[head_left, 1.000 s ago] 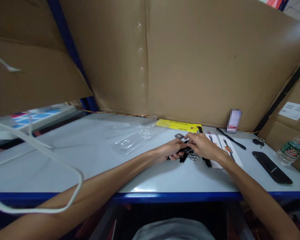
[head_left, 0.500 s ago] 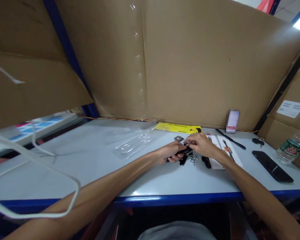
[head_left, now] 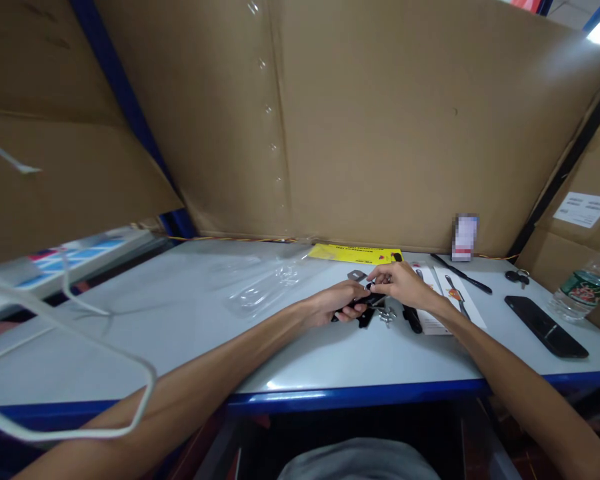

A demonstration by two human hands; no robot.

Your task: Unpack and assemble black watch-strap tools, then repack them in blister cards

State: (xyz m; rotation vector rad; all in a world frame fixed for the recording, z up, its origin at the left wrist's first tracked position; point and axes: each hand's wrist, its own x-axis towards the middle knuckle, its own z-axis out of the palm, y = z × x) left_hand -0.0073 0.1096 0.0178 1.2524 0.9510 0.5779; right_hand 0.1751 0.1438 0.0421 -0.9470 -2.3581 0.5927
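Note:
My left hand (head_left: 341,301) is wrapped round a black elongated part (head_left: 375,299) near the middle of the table. The fingers of my right hand (head_left: 397,283) pinch at the far end of that same part; whatever small piece lies between them is hidden. Just below sits another black piece (head_left: 365,318), beside a small heap of shiny metal hardware (head_left: 387,316). To the right, a black handle-like piece (head_left: 412,320) rests against a printed leaflet (head_left: 460,300). A flat grey metal plate (head_left: 356,275) lies just beyond my hands.
Clear plastic packaging (head_left: 260,293) and a yellow card (head_left: 353,254) lie behind my hands. On the right are a black strip (head_left: 463,274), keys (head_left: 517,278), a black phone (head_left: 545,327) and a water bottle (head_left: 583,290). A white cable (head_left: 150,380) loops at left; cardboard (head_left: 370,120) walls the back.
The camera view has shifted slightly. Both hands stay at the black part, with my right fingers moved only a little at its end.

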